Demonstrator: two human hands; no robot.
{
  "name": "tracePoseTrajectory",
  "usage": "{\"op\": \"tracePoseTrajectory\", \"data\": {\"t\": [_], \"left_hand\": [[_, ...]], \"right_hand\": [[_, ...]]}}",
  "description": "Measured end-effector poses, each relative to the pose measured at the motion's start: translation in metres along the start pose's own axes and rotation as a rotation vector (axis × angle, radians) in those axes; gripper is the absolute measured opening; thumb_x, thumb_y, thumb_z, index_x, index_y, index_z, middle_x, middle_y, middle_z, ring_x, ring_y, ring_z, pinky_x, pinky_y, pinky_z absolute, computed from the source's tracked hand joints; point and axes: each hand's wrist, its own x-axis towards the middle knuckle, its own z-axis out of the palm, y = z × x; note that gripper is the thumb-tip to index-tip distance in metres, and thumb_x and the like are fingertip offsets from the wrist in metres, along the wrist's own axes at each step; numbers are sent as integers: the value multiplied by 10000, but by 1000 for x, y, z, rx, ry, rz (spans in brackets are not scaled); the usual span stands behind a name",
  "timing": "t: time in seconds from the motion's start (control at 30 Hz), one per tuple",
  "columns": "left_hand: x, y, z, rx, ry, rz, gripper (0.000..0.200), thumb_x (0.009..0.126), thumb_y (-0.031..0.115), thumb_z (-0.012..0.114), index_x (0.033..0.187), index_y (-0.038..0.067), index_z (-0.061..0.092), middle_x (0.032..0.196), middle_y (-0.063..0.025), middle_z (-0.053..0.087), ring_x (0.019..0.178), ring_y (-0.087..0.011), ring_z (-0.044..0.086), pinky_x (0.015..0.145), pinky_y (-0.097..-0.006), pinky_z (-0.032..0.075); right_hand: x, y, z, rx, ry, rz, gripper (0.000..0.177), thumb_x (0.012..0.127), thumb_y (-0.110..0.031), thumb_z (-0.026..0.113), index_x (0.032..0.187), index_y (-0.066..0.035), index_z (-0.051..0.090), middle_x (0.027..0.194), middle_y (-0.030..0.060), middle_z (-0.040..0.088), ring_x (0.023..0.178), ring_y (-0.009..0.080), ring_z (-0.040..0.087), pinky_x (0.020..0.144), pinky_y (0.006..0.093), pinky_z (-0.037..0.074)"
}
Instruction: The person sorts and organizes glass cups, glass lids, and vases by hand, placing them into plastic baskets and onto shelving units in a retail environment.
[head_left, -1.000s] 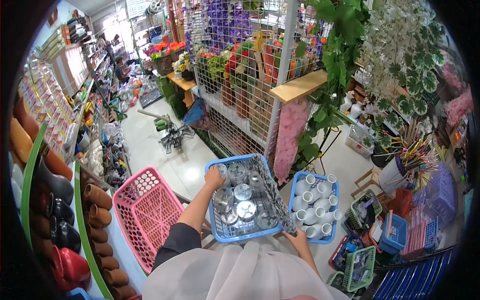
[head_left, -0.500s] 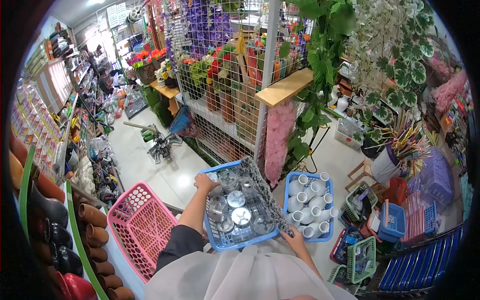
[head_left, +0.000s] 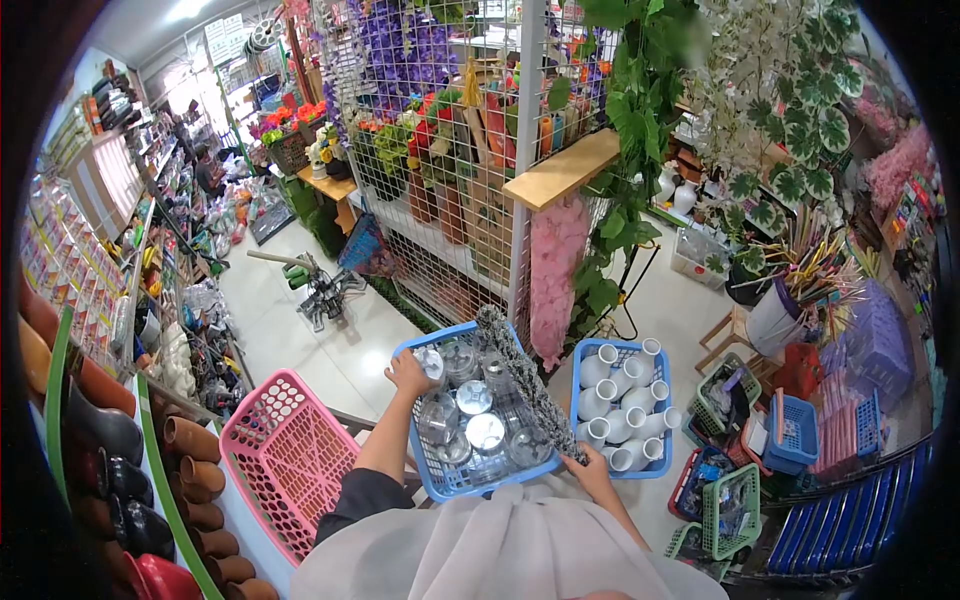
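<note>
In front of me stands a blue plastic basket (head_left: 470,490) with several clear glass jars (head_left: 438,415), some showing round silvery tops. My left hand (head_left: 408,374) is at the basket's far left corner, its fingers curled round a jar with a silvery top (head_left: 430,364). A shaggy grey cloth (head_left: 522,375) lies slantwise along the basket's right side, partly covering the jars there. Its near end is gripped by my right hand (head_left: 592,470), close to the near right corner.
A pink basket (head_left: 290,450) stands left of the blue one. To the right, another blue basket (head_left: 668,400) holds several white vases (head_left: 628,423). Clay pots (head_left: 190,437) line the left shelf. A wire grid rack (head_left: 440,180) rises ahead, and green baskets (head_left: 730,515) sit at right.
My left hand has shifted slightly, and the silvery top of the jar at its fingers shows more clearly. My right hand keeps its hold on the grey cloth. The view has turned a little.
</note>
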Motion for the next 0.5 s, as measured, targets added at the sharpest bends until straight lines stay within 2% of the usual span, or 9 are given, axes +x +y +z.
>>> {"op": "tracePoseTrajectory", "data": {"t": [0.07,0.17,0.2,0.27,0.37,0.4,0.43,0.47,0.5], "left_hand": [[-3,2,-4,-52,39,73,1068,462,413,905,1306,57,356,1297,-147,475,1263,-326,406,991,-528,338],[-13,13,-10,-585,-2,229,1047,507,376,900,1329,22,358,1319,-183,471,1205,-351,485,994,-398,399],[-22,22,-16,-585,5,223,1047,507,376,900,1329,22,358,1319,-183,471,1205,-351,485,994,-398,399],[-40,37,-25,-895,97,321,1045,547,345,892,1360,9,328,1327,-186,454,1217,-326,470,1030,-396,377],[-69,57,-36,-1025,196,378,1016,560,286,899,1357,0,338,1344,-181,420,1235,-300,448,1047,-391,363],[-83,63,-46,-1115,237,397,1008,553,279,906,1347,-1,352,1351,-176,408,1244,-299,437,1050,-392,359],[-95,65,-55,-1163,161,352,1004,530,261,917,1338,19,372,1316,-155,418,1234,-291,436,1047,-392,359],[-100,64,-61,-1161,177,346,1004,530,261,917,1338,19,372,1316,-155,418,1234,-291,436,1047,-392,359],[-105,62,-64,-1053,242,447,997,528,261,917,1336,31,381,1293,-142,427,1221,-291,443,1043,-392,362]], "right_hand": [[0,-5,-2,-42,14,-33,314,824,-116,736,1085,11,618,799,16,634,660,61,572,567,228,464],[0,-7,-4,-70,31,-68,298,824,-126,734,1061,6,610,746,20,622,603,78,574,524,242,463],[1,-10,-3,-69,36,-64,307,823,-144,737,1060,3,608,728,28,619,577,85,571,514,248,463],[1,-13,-5,-72,29,-62,316,822,-162,739,1058,0,606,710,35,616,551,92,569,503,253,463],[4,-18,-11,-182,-22,-114,339,814,-191,747,1068,-17,606,709,42,616,552,83,579,503,248,464],[3,-21,-14,-190,-41,-140,356,808,-216,749,1077,-31,607,719,66,633,572,117,606,522,271,474],[3,-21,-17,-197,-60,-166,374,802,-242,751,1086,-45,608,730,91,650,592,151,633,541,294,484],[5,-18,-21,-196,-73,-175,374,802,-242,751,1086,-45,608,730,91,650,592,151,633,541,294,484],[7,-11,-29,-269,-39,-216,387,797,-262,745,1096,-58,608,755,128,661,633,211,653,575,326,492]]}}
